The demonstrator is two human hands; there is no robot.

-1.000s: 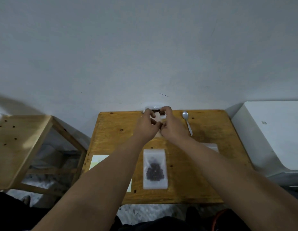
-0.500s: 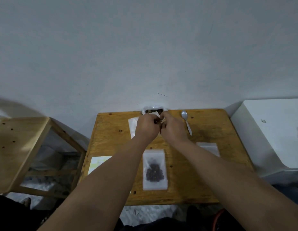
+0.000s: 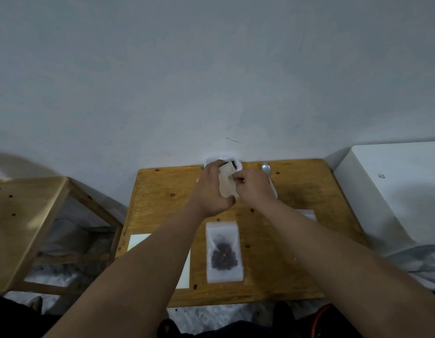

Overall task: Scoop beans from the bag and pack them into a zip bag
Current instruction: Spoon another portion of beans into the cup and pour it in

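The left hand [image 3: 212,191] gripped an empty zip bag [image 3: 227,185] while the right hand [image 3: 251,186] pinched its top edge, probably to open it, close to the bag of beans [image 3: 223,160] at the table's [image 3: 309,240] far edge. The spoon [image 3: 267,168] lay ready alongside.

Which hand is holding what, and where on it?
Both hold one small clear plastic zip bag: the left hand grips its left edge, the right hand pinches its upper right edge.

Dim, soft focus, wide-angle edge distortion.
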